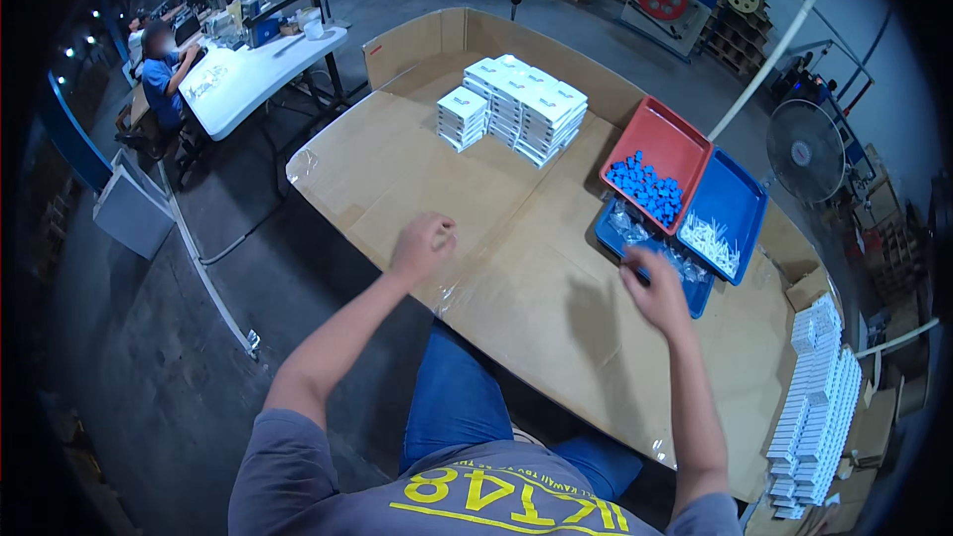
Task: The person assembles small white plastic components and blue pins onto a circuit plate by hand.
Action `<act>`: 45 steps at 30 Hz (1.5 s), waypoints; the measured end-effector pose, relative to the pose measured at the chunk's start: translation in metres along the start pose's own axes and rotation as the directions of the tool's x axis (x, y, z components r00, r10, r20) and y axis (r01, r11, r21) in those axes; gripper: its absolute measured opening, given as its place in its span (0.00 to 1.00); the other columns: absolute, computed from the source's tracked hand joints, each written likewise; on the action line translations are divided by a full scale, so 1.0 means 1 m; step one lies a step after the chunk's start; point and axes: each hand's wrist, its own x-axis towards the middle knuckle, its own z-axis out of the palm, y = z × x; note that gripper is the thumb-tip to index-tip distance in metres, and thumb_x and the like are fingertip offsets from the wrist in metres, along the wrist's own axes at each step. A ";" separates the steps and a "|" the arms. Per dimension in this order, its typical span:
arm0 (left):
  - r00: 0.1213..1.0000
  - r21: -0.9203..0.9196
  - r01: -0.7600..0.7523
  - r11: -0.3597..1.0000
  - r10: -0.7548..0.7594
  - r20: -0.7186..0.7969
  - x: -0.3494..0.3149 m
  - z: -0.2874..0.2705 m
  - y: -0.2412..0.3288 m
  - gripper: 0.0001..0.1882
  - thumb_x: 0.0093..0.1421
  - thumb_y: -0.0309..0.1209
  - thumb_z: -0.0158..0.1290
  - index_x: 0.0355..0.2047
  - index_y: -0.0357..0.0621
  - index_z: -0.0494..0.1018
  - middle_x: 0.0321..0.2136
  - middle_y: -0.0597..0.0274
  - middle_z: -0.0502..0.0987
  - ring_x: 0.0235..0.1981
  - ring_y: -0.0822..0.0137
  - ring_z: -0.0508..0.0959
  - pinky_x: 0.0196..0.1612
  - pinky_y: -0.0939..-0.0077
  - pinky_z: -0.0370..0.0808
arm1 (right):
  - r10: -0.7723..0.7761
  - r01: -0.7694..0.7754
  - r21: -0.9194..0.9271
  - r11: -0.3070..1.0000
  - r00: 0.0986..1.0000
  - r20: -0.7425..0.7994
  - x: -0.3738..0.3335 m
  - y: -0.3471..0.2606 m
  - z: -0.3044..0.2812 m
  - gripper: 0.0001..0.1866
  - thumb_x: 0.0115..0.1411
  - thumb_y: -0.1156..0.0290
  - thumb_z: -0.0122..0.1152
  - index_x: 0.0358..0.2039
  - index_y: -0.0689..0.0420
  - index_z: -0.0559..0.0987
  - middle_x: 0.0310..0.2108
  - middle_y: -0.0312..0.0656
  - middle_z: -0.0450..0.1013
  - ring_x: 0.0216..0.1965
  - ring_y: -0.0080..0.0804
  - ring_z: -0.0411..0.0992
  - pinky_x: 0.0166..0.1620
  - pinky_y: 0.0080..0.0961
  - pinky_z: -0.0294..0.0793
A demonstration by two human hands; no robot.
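Observation:
My left hand (424, 248) hovers over the near left part of the cardboard-lined table (506, 248), its fingers curled in; whatever they may hold is not visible. At the right, my right hand (657, 290) reaches to the near edge of a low blue tray (700, 300) with small clear plastic bags (627, 223) in it. Its thumb and fingers are apart, and nothing shows between them. Just beyond stands a red tray (667, 131) of small blue pieces (645, 186). Beside it, another blue tray (737, 189) holds thin white sticks (711, 242).
White flat boxes (526, 104) are stacked at the far side of the table. Many more white boxes (816, 402) line the right edge. A cardboard wall (566, 60) rims the back. A fan (806, 151) stands to the right; a person (164, 79) sits at a white table, far left.

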 end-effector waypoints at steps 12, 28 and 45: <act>0.994 0.379 -0.109 0.919 0.109 0.021 0.030 -0.019 -0.057 0.21 0.56 0.41 0.64 0.46 0.44 0.75 0.49 0.54 0.74 0.54 0.53 0.74 0.58 0.55 0.69 | 0.075 -0.076 -0.123 0.989 0.997 -0.017 0.373 0.053 0.103 0.18 0.64 0.60 0.63 0.49 0.57 0.84 0.41 0.51 0.84 0.46 0.52 0.82 0.50 0.46 0.80; 0.995 0.354 -0.075 0.932 0.046 0.090 0.057 -0.019 -0.066 0.22 0.53 0.38 0.66 0.45 0.43 0.73 0.48 0.53 0.74 0.52 0.52 0.74 0.57 0.56 0.70 | 0.187 -0.218 0.041 0.975 0.908 0.375 0.576 0.115 0.206 0.34 0.63 0.42 0.68 0.48 0.67 0.86 0.38 0.49 0.83 0.33 0.35 0.80 0.37 0.34 0.77; 0.991 0.326 -0.127 0.937 0.106 0.080 0.042 -0.020 -0.054 0.19 0.54 0.36 0.65 0.43 0.44 0.75 0.46 0.55 0.75 0.51 0.53 0.75 0.57 0.57 0.70 | 0.171 0.253 0.717 0.649 0.870 -0.462 0.381 0.010 0.095 0.19 0.63 0.73 0.74 0.51 0.65 0.78 0.40 0.37 0.80 0.38 0.19 0.75 0.41 0.18 0.74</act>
